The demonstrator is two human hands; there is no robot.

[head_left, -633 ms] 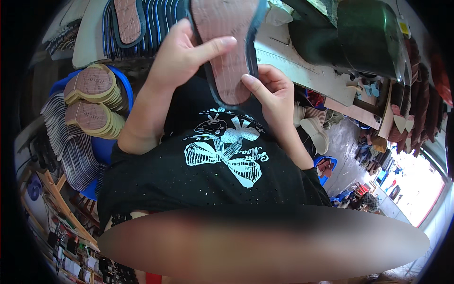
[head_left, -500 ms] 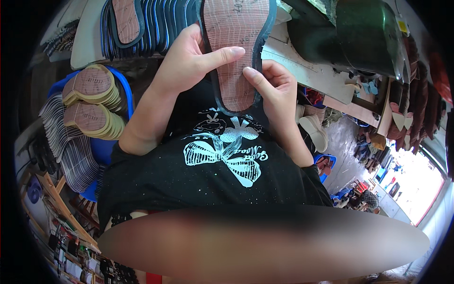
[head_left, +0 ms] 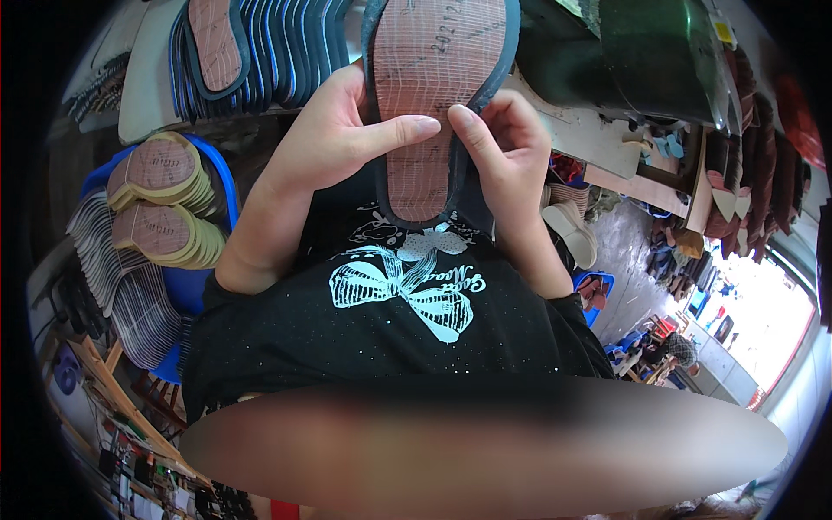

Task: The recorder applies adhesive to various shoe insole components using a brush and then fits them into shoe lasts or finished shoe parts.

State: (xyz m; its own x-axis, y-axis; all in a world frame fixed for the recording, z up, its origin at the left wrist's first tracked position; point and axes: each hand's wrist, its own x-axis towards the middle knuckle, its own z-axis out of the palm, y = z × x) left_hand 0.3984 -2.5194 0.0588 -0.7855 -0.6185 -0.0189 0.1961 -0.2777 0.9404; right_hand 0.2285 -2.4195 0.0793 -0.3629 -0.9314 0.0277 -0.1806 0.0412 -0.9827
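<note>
Between my two hands I hold up a shoe insole (head_left: 433,61), pinkish-brown with a fine pale grid and a dark rim. My left hand (head_left: 347,130) grips its left edge, the thumb lying across the narrow middle. On the opposite edge my right hand (head_left: 507,143) pinches it, thumb on the face and fingers curled behind. The insole's far end is cut off by the upper edge of the view. Up and to the left stands a row of dark-edged insoles (head_left: 286,56), with one pinkish insole (head_left: 214,43) lying face up on it.
To my left, a blue tub (head_left: 227,178) holds yellow-edged stacks of insole pieces (head_left: 160,234) and striped pieces (head_left: 139,303). A dark green machine (head_left: 663,65) stands over the worktable (head_left: 598,143) at the right. Pale shoe soles (head_left: 572,230) lie below it. A person (head_left: 680,351) is far off at the right.
The insole has tipped and shifted slightly lower in the view, still in both hands. My right thumb has moved up along its edge. The surroundings have shifted a little with my head.
</note>
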